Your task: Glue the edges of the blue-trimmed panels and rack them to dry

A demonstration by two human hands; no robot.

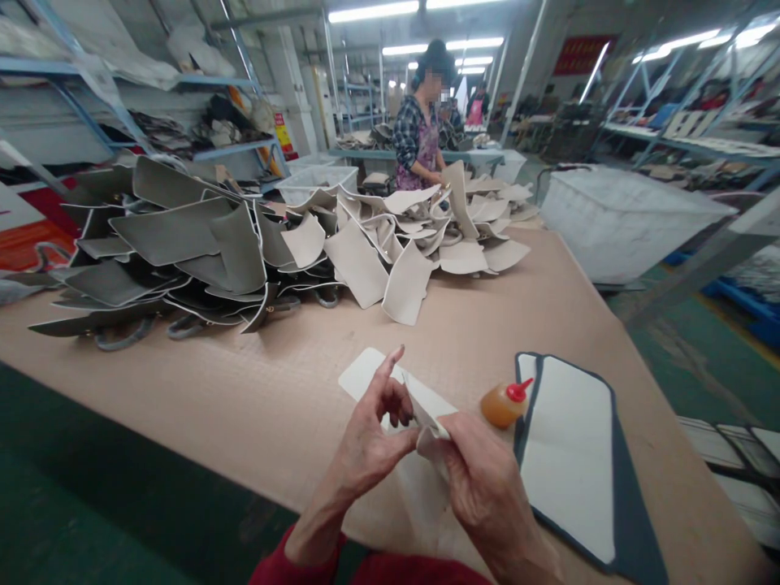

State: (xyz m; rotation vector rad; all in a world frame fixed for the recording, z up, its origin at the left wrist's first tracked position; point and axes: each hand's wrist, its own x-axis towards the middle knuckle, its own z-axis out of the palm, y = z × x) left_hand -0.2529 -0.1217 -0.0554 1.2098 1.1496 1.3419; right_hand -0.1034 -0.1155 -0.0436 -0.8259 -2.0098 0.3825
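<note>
In front of me, a thin cream panel (420, 390) is bent up between my hands, its far end stretching away over the table. My right hand (487, 487) is closed around its near edge, where the sheet folds. My left hand (371, 431) meets the same edge from the other side; its thumb and curled fingertips come together at the panel, while the index finger points up. Part of the panel is hidden by my hands. Right of them lies a squeeze bottle (500, 406) of amber liquid with a red nozzle cap, beside dark-edged flat panels (573, 455) with cream faces.
Grey and beige bag pieces with handles (183, 236) are heaped across the back of the brown table (292, 382). Behind the heap stands a person in an apron (420, 130). A large white bin (627, 215) is beyond the table's right edge; shelves (207, 81) line the left.
</note>
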